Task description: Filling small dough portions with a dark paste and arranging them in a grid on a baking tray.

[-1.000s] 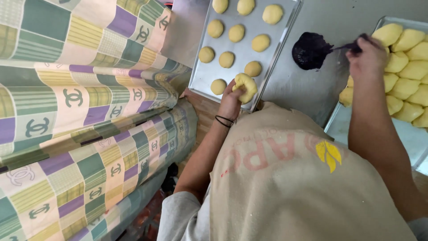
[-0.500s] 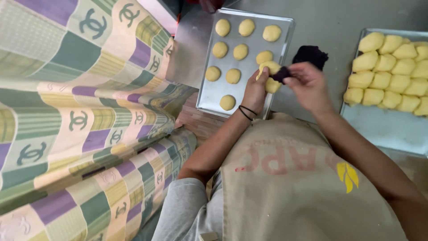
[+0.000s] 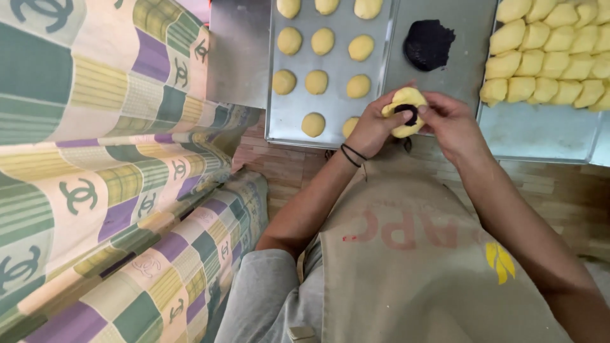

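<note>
Both hands meet over the near edge of the metal table (image 3: 454,57), closed around one piece of yellow dough (image 3: 404,114). The left hand (image 3: 372,130) cups it from below and from the left, fingers curled under it. The right hand (image 3: 451,124) pinches its right rim with thumb and fingertips. A dark filling (image 3: 407,112) sits in the middle of the dough, with the dough's edges raised around it; how far they have closed over it is hard to tell from this angle. Black bands (image 3: 351,154) circle the left wrist.

Just beyond the hands, a mound of the same dark paste (image 3: 429,43) lies bare on the table. To its left is a tray (image 3: 337,130) with round balls (image 3: 323,40) set apart in rows. To the right, a second tray (image 3: 540,136) holds unfilled pieces (image 3: 548,63) packed touching one another at its far end.

A beige apron (image 3: 419,267) covers the person's lap. A checked cloth (image 3: 108,159) fills the left side.
</note>
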